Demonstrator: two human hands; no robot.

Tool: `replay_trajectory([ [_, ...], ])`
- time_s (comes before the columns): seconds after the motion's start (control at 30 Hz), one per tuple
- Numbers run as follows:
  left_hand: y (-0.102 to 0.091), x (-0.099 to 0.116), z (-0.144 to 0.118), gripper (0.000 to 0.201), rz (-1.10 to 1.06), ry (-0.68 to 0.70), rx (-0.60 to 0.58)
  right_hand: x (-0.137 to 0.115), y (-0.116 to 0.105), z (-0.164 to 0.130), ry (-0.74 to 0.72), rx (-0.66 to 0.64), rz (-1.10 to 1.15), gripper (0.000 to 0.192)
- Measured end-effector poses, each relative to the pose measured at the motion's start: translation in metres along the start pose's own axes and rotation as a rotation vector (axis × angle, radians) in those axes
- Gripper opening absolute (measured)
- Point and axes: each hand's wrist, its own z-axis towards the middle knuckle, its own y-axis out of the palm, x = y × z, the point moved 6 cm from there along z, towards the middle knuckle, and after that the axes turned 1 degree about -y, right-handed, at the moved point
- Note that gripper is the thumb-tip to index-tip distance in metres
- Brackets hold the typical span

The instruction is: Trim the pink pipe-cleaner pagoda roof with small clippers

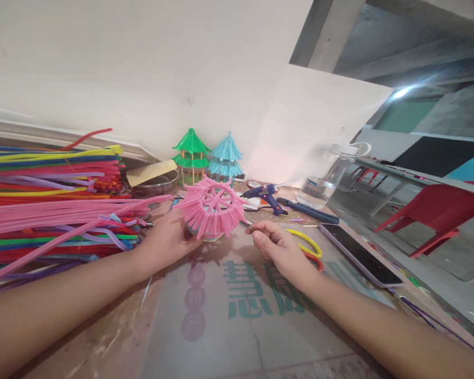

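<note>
Here the left hand (169,239) grips the pink pipe-cleaner roof (210,207) from beneath, steadying it just above the table (237,326), while the right hand (280,250) pinches a thin piece beside its fringe, fingers together.

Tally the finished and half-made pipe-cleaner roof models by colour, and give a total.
Pink: 1, at the left hand, on the table: pink model
Green: 1, green model
Blue: 1, blue model
Total: 3
</note>
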Motion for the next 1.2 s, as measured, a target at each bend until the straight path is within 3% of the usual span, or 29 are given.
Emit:
replay_trajectory([
  [0.4,0.0004,-0.0008,-0.0008,0.035,-0.015,0.009,0.035,0.0073,0.0007,0.0005,0.019,-0.039,0.043,0.048],
  [1.2,0.0008,0.0006,0.0004,0.032,0.002,0.017,0.011,0.0010,0.0010,0.0003,0.014,-0.025,0.037,0.049],
])
